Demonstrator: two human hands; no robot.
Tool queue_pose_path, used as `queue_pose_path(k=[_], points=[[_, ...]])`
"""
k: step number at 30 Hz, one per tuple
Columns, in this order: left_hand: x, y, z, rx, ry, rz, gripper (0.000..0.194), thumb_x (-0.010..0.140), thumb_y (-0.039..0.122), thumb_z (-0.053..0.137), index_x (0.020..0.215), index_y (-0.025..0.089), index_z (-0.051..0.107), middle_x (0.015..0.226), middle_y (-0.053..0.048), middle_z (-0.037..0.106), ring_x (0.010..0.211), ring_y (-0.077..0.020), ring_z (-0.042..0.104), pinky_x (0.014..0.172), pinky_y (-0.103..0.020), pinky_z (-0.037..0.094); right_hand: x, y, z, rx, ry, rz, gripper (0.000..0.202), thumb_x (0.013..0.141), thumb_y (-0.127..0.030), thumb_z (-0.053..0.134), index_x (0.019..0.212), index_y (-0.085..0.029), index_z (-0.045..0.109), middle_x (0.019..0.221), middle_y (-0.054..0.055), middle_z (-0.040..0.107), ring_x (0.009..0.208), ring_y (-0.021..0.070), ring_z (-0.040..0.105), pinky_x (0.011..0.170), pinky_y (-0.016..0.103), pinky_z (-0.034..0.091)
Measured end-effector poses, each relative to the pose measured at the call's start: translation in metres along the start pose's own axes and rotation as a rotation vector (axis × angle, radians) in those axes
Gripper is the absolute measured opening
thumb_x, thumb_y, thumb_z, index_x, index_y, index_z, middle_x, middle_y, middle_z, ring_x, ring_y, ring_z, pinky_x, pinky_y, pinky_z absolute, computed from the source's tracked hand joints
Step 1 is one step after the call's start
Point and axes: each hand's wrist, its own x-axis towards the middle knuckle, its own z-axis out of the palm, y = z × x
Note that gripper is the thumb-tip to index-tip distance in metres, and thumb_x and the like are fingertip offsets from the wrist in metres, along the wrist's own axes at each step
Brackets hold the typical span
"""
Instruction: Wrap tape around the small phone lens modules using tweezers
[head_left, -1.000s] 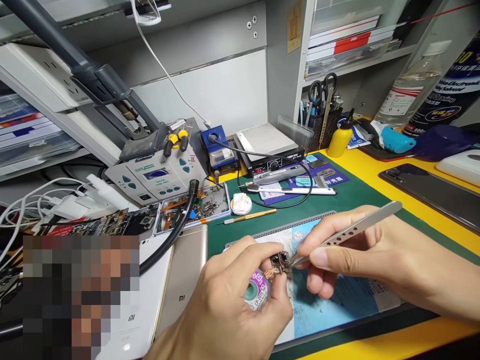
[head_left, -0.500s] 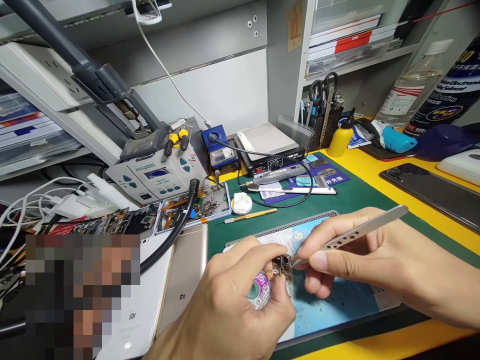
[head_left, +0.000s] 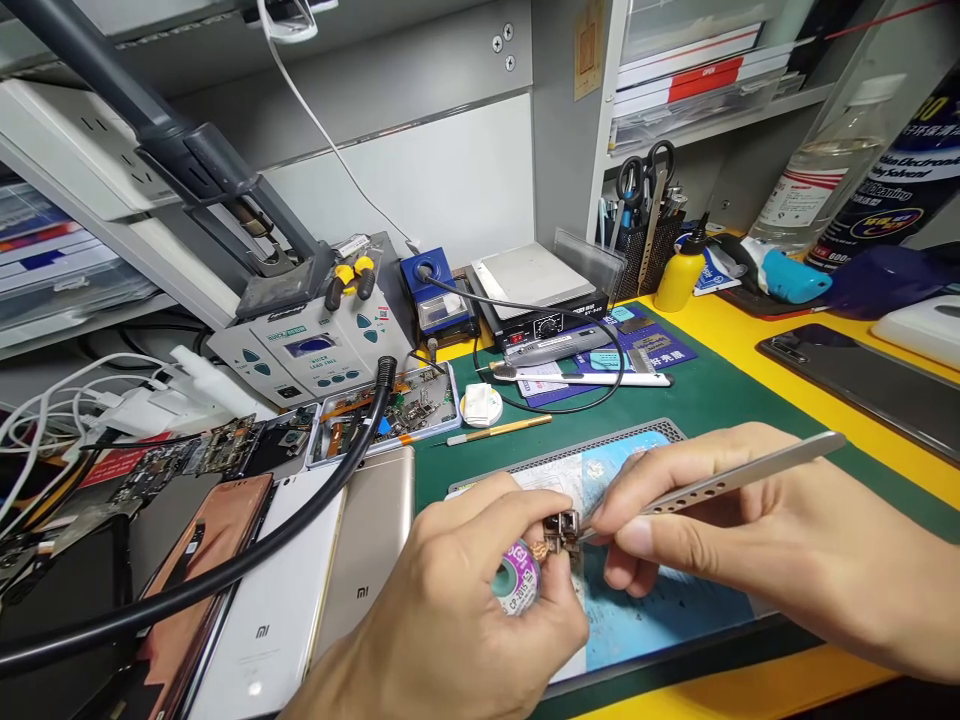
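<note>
My left hand [head_left: 465, 590] is closed, pinching a small metal part [head_left: 561, 525] with dark square openings between thumb and fingertips. A purple-and-white spool of desoldering braid [head_left: 523, 580], marked CP-2015, shows in the gap of the same hand. Its copper end lies by the metal part; whether the hand grips the spool I cannot tell. Holding perforated steel tweezers [head_left: 742, 475] like a pen, my right hand [head_left: 720, 530] is closed around them. The tweezer tips are at the right side of the metal part, partly hidden by fingers. Below both hands lies a blue-and-white work pad [head_left: 652, 610].
Phones [head_left: 367, 560] and a thick black hose [head_left: 247, 560] are at left. Behind stand a rework station [head_left: 315, 345], a parts tray [head_left: 450, 415], a hot plate [head_left: 532, 285] and a toothbrush [head_left: 585, 377]. A yellow bottle [head_left: 681, 275] and a dark phone [head_left: 862, 385] are at right.
My right hand and the tweezers have shifted slightly right, with the tweezers' rear end a bit lower. My left hand keeps its pinch on the metal part, nearly still.
</note>
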Motion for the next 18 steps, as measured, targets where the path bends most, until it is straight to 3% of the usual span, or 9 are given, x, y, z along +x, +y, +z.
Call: queue_pose_path(k=[18], points=[[0.0021,0.0037,-0.0031,0.041,0.055,-0.002,0.022,0.079,0.006,0.066,0.097,0.01,0.077,0.073,0.0,0.068,0.068,-0.0091,0.067,0.071,-0.016,0.053,-0.0016,0.0002,-0.0028,-0.01,0.026,0.031,0.009,0.093,-0.034,0.078,0.094,-0.026,0.083,0.081,0.0,0.082,0.077,0.016,0.077,0.068,0.019,0.059]])
